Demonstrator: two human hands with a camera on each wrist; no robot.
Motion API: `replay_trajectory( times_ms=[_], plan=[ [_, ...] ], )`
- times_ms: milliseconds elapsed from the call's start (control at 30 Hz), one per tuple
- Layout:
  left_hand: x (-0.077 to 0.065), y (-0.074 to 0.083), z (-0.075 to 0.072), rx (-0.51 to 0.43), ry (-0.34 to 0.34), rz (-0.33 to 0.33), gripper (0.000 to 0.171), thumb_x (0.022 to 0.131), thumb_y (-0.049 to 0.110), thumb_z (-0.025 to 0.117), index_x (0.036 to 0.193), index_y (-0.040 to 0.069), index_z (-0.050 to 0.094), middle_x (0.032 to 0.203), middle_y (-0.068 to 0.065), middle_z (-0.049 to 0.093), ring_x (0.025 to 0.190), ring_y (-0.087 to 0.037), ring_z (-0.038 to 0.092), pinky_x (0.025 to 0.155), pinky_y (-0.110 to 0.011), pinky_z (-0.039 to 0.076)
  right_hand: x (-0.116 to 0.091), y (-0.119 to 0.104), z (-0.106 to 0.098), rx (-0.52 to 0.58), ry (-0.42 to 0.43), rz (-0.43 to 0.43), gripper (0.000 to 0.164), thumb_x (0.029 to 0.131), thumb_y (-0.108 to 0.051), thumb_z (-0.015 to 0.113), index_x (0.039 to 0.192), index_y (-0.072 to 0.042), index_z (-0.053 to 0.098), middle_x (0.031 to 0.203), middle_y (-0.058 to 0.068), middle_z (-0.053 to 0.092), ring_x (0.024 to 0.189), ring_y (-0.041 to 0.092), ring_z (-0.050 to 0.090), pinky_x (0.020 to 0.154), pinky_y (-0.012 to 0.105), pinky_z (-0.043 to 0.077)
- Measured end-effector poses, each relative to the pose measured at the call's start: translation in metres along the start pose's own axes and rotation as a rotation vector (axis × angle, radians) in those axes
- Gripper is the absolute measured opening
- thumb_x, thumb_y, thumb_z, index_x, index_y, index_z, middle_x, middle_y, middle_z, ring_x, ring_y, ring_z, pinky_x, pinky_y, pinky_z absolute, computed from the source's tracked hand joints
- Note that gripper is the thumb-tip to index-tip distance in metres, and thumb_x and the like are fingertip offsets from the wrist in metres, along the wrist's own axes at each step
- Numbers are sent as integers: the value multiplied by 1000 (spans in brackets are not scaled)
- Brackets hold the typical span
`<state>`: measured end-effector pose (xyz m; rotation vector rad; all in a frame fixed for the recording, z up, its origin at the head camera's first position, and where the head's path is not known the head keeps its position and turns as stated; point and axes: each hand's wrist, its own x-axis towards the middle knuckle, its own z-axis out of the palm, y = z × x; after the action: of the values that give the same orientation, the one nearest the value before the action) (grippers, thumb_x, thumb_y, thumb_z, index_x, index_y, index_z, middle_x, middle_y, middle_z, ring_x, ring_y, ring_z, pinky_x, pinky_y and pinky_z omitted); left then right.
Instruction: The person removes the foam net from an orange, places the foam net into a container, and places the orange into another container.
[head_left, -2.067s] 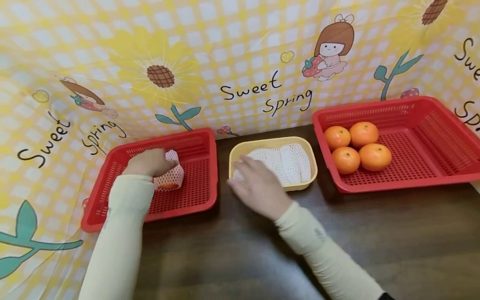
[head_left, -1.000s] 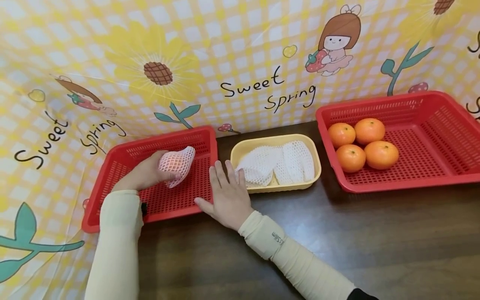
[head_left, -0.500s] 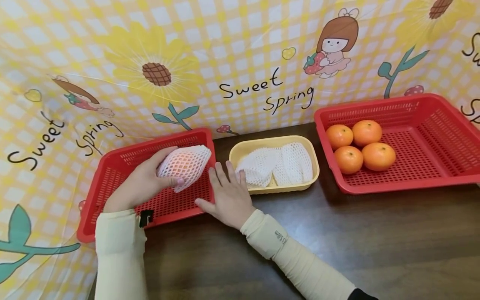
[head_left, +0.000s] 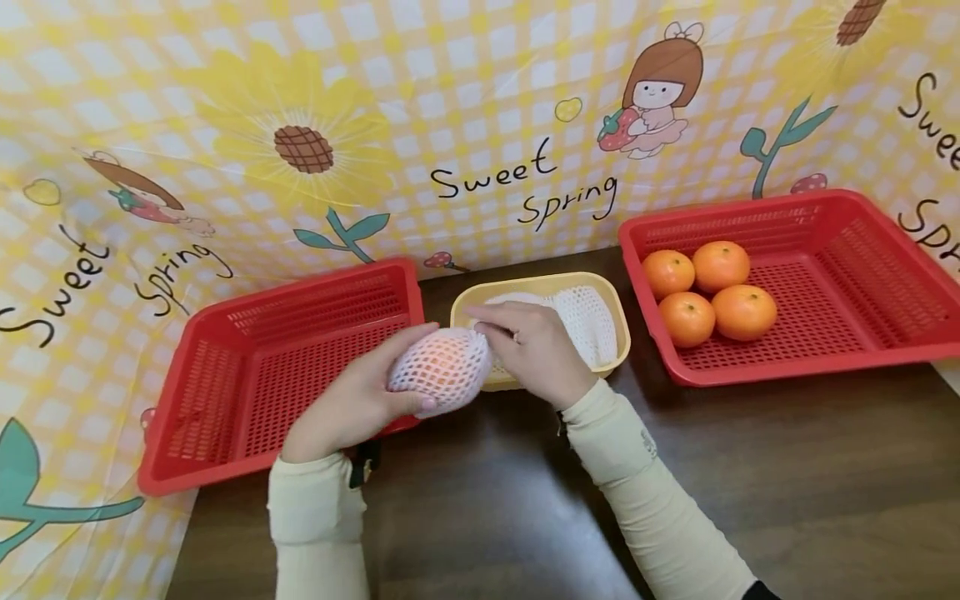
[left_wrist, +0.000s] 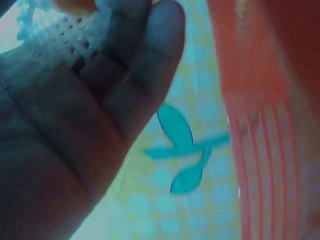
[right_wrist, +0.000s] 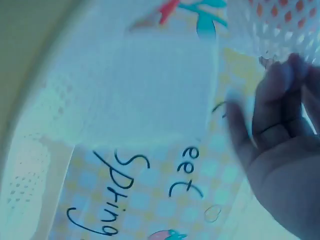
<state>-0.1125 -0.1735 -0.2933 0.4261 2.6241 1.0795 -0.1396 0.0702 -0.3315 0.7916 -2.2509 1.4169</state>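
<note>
In the head view my left hand holds an orange wrapped in a white foam net, its fingers behind and its thumb in front. The wrapped fruit is above the table, between the left basket and the small tray. My right hand pinches the gathered right end of the net with thumb and fingertips. The right wrist view shows those fingertips bunched at the end of the foam net. In the left wrist view, part of the net and some orange show above the palm.
A red basket stands at left. Behind my right hand, a yellow tray holds more white foam nets. At right, another red basket holds several bare oranges. A patterned cloth hangs behind the brown table.
My left hand has lifted the wrapped orange out of the left basket and carried it right. My right hand has left its flat rest by the tray and come to the net's end.
</note>
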Motion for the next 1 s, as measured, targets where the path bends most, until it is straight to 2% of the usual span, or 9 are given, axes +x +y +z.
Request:
replay_trajectory(
  times_ms=[100, 200, 300, 467, 533, 667, 733, 867, 1000],
  plan=[
    [5, 6, 12, -54, -17, 28, 81, 84, 21, 84, 153, 33, 42, 141, -2, 53, 122, -26, 52, 101, -53, 41, -1, 1, -10, 232, -12, 92, 30, 95, -2, 67, 126, -2, 71, 106, 9, 74, 91, 15, 67, 78, 29, 53],
    [6, 10, 18, -111, -5, 44, 82, 84, 23, 84, 153, 31, 42, 143, -4, 52, 123, -27, 52, 102, -53, 40, -2, 4, -17, 462, 3, 146, 31, 95, 8, 61, 126, 6, 66, 103, 17, 73, 92, 17, 68, 78, 30, 54],
    [5, 11, 19, -174, 18, 73, 82, 82, 23, 85, 153, 30, 43, 144, -4, 51, 123, -27, 52, 102, -52, 40, -4, 7, -22, 573, 40, 187, 24, 93, 12, 61, 116, 8, 63, 101, 20, 72, 93, 20, 69, 79, 31, 55],
    [5, 10, 17, -267, 61, 129, 79, 82, 22, 86, 150, 34, 47, 142, 0, 51, 123, -24, 50, 101, -51, 40, -4, 11, -26, 498, -18, 285, 10, 88, 7, 65, 97, 3, 68, 89, 10, 70, 78, 14, 63, 71, 26, 51],
    [6, 10, 17, -278, 74, 141, 77, 83, 23, 85, 149, 35, 47, 141, 1, 51, 122, -23, 50, 101, -51, 41, -3, 11, -28, 464, -114, 286, 20, 87, 6, 65, 106, 4, 72, 98, 10, 71, 85, 15, 64, 76, 27, 52],
    [8, 13, 18, -285, 91, 176, 76, 83, 24, 85, 149, 35, 48, 140, 0, 53, 121, -22, 51, 99, -50, 42, -3, 10, -31, 452, -304, 245, 42, 87, 2, 70, 128, 6, 63, 122, 13, 67, 108, 21, 64, 93, 37, 51],
    [10, 15, 20, -290, 103, 204, 76, 83, 24, 85, 149, 35, 48, 138, 0, 55, 120, -22, 52, 98, -49, 43, -4, 9, -33, 417, -363, 217, 44, 85, -1, 72, 128, 4, 62, 122, 12, 66, 109, 21, 62, 95, 37, 49],
    [14, 19, 23, -285, 157, 243, 75, 82, 21, 84, 149, 30, 51, 137, 0, 57, 118, -21, 53, 98, -48, 43, -4, 7, -35, 370, -363, 195, 48, 81, -3, 74, 128, 1, 60, 121, 10, 64, 109, 21, 59, 95, 35, 47],
    [17, 20, 28, -250, 261, 255, 68, 81, 19, 85, 142, 24, 58, 134, 1, 60, 116, -19, 55, 96, -47, 43, -2, 6, -35, 345, -288, 204, 52, 79, -4, 75, 128, 0, 59, 120, 10, 63, 107, 20, 59, 94, 35, 48]
  ],
)
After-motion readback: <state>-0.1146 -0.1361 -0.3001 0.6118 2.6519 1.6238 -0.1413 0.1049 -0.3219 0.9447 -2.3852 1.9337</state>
